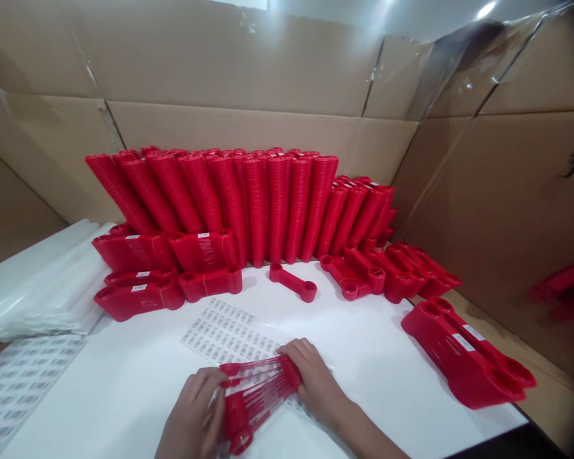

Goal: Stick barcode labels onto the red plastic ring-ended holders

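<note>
Between my hands is a stack of thin red plastic link pieces (pixel 262 398), partly fanned so that gaps show between the bars. My right hand (pixel 310 377) is closed round the stack's far right end. At the near left end, my left hand (pixel 196 411) grips the pieces, its fingertips partly hidden behind them. Under the stack lies a sheet of printed barcode labels (pixel 227 328), partly covered by it and by my right hand. A short single red link stack (pixel 293 282) lies just beyond the sheet.
Tall red stacks (pixel 253 210) stand in rows at the back, before a cardboard wall (pixel 229 64). Banded, labelled bundles (pixel 141 299) sit left; more bundles (pixel 463 350) lie near the table's right edge. Clear plastic bags (pixel 38 280) and another label sheet (pixel 29 382) are at far left.
</note>
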The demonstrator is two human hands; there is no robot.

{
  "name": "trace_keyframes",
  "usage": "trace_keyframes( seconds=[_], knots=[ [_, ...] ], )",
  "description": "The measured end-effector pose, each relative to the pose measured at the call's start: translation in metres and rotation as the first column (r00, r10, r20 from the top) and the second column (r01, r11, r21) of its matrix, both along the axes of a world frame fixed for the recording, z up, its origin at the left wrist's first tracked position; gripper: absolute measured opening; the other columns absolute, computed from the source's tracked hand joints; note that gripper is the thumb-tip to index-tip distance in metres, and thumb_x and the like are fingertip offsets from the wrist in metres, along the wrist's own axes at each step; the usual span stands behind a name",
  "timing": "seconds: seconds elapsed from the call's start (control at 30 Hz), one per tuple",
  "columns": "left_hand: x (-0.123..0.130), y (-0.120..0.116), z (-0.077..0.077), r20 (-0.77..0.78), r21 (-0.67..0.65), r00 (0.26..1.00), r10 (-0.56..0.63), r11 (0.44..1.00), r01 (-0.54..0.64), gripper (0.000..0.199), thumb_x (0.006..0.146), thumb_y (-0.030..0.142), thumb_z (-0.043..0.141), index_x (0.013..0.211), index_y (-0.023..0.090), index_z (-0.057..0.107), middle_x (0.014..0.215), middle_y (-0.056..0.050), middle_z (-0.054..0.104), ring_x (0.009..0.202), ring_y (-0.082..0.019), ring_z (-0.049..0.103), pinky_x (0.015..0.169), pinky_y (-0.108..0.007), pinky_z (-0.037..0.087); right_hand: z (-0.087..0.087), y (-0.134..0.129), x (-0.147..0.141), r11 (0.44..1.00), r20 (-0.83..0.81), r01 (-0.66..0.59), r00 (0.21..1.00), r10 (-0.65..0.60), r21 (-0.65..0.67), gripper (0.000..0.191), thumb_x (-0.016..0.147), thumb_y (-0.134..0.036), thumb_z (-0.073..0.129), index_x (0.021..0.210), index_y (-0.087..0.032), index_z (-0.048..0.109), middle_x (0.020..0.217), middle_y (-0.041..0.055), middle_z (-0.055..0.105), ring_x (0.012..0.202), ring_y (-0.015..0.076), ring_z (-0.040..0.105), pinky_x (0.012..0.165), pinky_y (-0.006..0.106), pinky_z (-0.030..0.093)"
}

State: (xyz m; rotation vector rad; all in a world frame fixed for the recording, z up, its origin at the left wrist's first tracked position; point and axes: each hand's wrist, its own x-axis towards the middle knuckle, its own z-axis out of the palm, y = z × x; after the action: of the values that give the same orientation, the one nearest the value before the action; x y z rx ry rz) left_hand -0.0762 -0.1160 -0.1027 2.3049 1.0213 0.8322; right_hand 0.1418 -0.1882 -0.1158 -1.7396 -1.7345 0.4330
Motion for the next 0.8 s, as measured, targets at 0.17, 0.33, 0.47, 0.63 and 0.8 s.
trace_keyframes(
  seconds=[0.17,0.33,0.47,0.63,0.8],
  knots=[
    [-0.005,0.000,-0.001,-0.128,0.290,0.990,-0.067,0.952,0.101,0.040,0.085,0.035,0.040,0.124,0.023,0.043,0.127,-0.011,0.045,0.113,-0.024,0.047,0.085,-0.037,0.049,-0.001,0.001,-0.003,1.000,0.030,0.011,1.000,-0.011,0.003,0.028,0.075,-0.002,0.045,0.095,-0.020,0.052,0.091,0.0033,0.054,0.083,0.0175,0.043,0.074,0.032,0.036],
    [0.000,0.005,-0.015,-0.295,0.475,0.946,-0.134,0.839,0.266,0.063,0.075,0.046,0.056,0.130,0.020,0.037,0.115,-0.013,0.056,0.100,-0.024,0.057,0.077,-0.032,0.053,-0.005,0.002,-0.005,0.997,0.066,0.074,0.995,-0.075,0.016,0.022,0.073,0.000,0.044,0.086,-0.018,0.051,0.086,0.0031,0.053,0.078,0.0172,0.042,0.070,0.031,0.035],
    [-0.002,0.010,-0.025,-0.285,0.414,0.951,-0.123,0.879,0.237,0.046,0.080,0.033,0.053,0.124,0.022,0.044,0.102,-0.008,0.062,0.088,-0.019,0.061,0.072,-0.026,0.053,-0.005,0.002,-0.006,0.997,0.096,0.078,0.992,-0.079,0.015,0.027,0.069,0.003,0.042,0.085,-0.018,0.049,0.086,0.0032,0.052,0.077,0.0174,0.042,0.068,0.031,0.036],
    [-0.008,0.014,-0.018,-0.251,0.218,0.946,-0.204,0.941,0.260,0.038,0.081,0.028,0.053,0.119,0.026,0.050,0.103,-0.007,0.062,0.091,-0.019,0.059,0.076,-0.026,0.052,0.008,-0.004,-0.003,0.999,0.027,0.015,1.000,-0.015,0.029,0.036,0.065,0.004,0.041,0.092,-0.019,0.049,0.091,0.0030,0.052,0.083,0.0176,0.044,0.073,0.032,0.038],
    [-0.002,0.021,0.014,-0.158,-0.045,0.965,-0.211,0.977,0.207,0.037,0.080,0.034,0.053,0.117,0.028,0.052,0.105,-0.006,0.060,0.096,-0.021,0.057,0.081,-0.034,0.049,0.038,-0.011,0.018,0.991,-0.210,-0.132,0.969,0.126,-0.018,0.044,0.068,-0.008,0.052,0.109,-0.022,0.049,0.100,0.0036,0.055,0.090,0.0171,0.050,0.076,0.029,0.043]
  ],
)
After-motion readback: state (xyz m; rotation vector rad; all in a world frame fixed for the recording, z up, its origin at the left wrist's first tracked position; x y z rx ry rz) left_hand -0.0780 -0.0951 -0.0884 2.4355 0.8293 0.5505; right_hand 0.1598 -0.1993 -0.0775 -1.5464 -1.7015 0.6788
